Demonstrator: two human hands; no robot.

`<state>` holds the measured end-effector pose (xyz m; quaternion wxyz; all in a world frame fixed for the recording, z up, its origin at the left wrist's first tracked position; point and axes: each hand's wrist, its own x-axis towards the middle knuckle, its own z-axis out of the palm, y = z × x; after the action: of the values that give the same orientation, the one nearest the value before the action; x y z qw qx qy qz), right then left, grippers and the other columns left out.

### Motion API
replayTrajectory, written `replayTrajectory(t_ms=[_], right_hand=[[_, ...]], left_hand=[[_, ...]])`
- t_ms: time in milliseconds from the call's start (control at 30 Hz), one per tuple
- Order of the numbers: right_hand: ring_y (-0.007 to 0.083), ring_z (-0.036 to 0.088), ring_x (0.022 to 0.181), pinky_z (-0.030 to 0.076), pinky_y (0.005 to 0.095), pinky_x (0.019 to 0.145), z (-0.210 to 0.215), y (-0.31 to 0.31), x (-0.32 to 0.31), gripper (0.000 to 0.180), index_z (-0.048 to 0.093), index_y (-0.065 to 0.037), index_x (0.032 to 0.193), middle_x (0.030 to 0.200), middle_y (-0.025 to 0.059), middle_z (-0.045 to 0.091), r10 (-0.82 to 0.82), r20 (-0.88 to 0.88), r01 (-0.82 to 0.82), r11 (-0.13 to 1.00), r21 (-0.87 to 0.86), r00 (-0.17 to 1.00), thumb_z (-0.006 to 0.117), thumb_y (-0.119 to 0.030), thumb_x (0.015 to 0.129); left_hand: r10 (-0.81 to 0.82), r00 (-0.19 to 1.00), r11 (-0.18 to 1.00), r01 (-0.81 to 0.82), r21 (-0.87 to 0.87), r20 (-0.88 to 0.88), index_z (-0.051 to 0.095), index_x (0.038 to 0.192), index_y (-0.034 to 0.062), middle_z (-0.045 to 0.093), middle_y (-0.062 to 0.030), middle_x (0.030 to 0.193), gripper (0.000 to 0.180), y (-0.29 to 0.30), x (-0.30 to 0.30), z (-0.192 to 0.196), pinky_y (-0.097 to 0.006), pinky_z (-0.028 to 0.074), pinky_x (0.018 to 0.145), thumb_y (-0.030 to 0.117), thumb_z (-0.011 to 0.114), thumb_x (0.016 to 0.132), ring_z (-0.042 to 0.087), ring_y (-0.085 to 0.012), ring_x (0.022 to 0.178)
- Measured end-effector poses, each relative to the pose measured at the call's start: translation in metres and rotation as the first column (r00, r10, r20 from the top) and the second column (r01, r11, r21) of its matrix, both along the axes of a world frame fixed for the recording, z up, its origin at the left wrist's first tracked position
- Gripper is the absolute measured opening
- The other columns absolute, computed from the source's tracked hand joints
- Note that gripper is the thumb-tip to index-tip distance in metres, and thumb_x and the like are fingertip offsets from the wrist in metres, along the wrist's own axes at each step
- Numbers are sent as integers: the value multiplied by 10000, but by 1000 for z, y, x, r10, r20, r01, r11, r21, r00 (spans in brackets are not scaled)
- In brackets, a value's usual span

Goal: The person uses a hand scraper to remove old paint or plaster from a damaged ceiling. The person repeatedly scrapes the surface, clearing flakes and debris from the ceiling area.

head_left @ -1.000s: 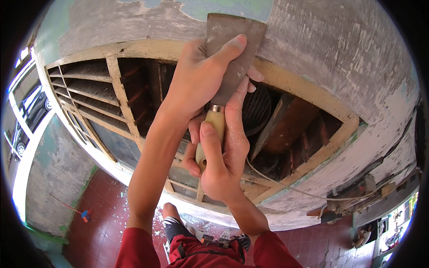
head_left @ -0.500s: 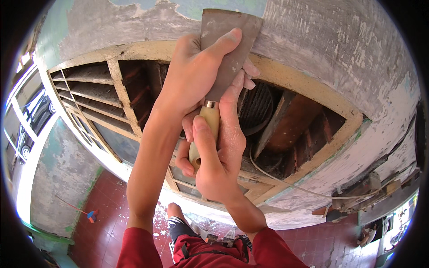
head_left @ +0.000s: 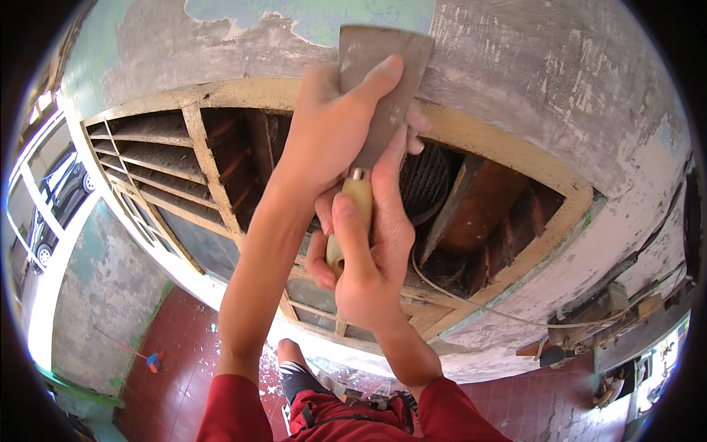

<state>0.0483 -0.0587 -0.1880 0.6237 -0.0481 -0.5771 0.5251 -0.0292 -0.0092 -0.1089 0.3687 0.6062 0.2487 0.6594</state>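
Observation:
A wide-bladed scraper (head_left: 384, 81) with a cream handle (head_left: 359, 197) is held in both my hands, blade up, against the wall (head_left: 508, 59) above a vent frame. My left hand (head_left: 328, 132) grips the blade, its thumb lying across the face and its fingers mostly hidden behind. Lower down, my right hand (head_left: 368, 258) is wrapped round the handle, thumb along it, with fingertips showing past the blade's right edge. Whitish dust coats my fingers. Bare grey patches and remains of pale green paint (head_left: 353, 22) mark the wall around the blade's edge.
The cream wooden frame (head_left: 515, 140) holds dusty slats (head_left: 158, 158) on the left and dark openings on the right. A thin cable (head_left: 471, 300) runs from it toward wooden pieces (head_left: 589, 324). Paint flakes lie on the red tiled floor (head_left: 177, 331). A person (head_left: 610, 387) is far right.
The view has shifted slightly, so wall and frame appear lower. My hands and the scraper show a little farther right and lower, with the same grip.

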Motion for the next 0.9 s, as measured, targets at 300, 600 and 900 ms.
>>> replayTrajectory(t_ms=[300,600,900], right_hand=[[26,341,463,291,182,386,2,-4,-2,663,7,-107,1541,773,22,453,47,-29,-48,998,-26,998,369,-53,988],[47,369,437,283,182,370,5,-3,-3,638,46,-137,1543,804,41,453,36,-9,-36,999,-8,999,363,-82,992],[18,376,479,301,179,388,4,2,2,616,86,-81,1533,797,19,473,103,-33,-102,995,14,994,390,-57,998]], left_hand=[[33,999,999,-32,-37,23,581,983,-55,654,-142,698,378,-5,3,2,-257,504,518,312,629,907,628,-185,561],[38,999,999,-38,-6,-1,599,957,-51,654,-138,692,388,-5,1,5,-268,503,530,331,633,901,627,-184,558],[25,999,1000,-25,7,23,603,951,-61,660,-141,705,385,2,1,5,-278,524,560,320,631,904,627,-191,564]])
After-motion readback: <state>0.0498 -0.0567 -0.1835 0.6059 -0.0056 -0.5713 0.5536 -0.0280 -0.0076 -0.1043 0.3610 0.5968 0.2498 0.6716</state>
